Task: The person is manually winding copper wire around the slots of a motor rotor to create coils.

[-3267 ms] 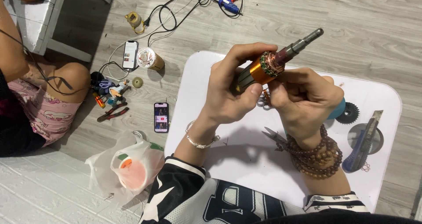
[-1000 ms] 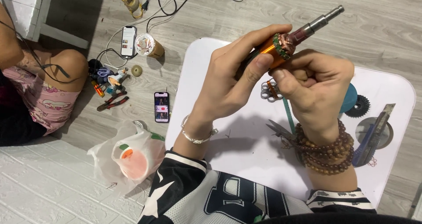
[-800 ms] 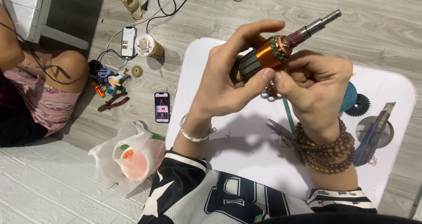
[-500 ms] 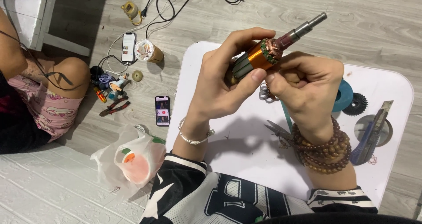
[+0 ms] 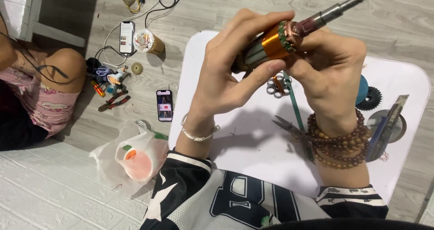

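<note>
Both my hands hold a motor armature (image 5: 289, 35) up over a white board (image 5: 253, 153). It has an orange band, copper windings and a steel shaft pointing up to the right. My left hand (image 5: 230, 72) wraps its dark lower body, thumb and fingers on the orange band. My right hand (image 5: 332, 69), with wooden bead bracelets on the wrist, pinches the winding end beside the shaft.
The board carries a small bearing part (image 5: 276, 84), scissors (image 5: 289, 124), a dark toothed disc (image 5: 370, 99), a utility knife (image 5: 384, 128) and a teal object (image 5: 362, 90). The floor holds a phone (image 5: 164, 105), another phone (image 5: 126, 37), pliers (image 5: 113, 102), cables and a bagged drink cup (image 5: 134, 160). Another person sits at left (image 5: 40, 90).
The view has shifted slightly, with the armature now higher and further right in it. My hands have kept their hold, fingers shifting a little around the orange band.
</note>
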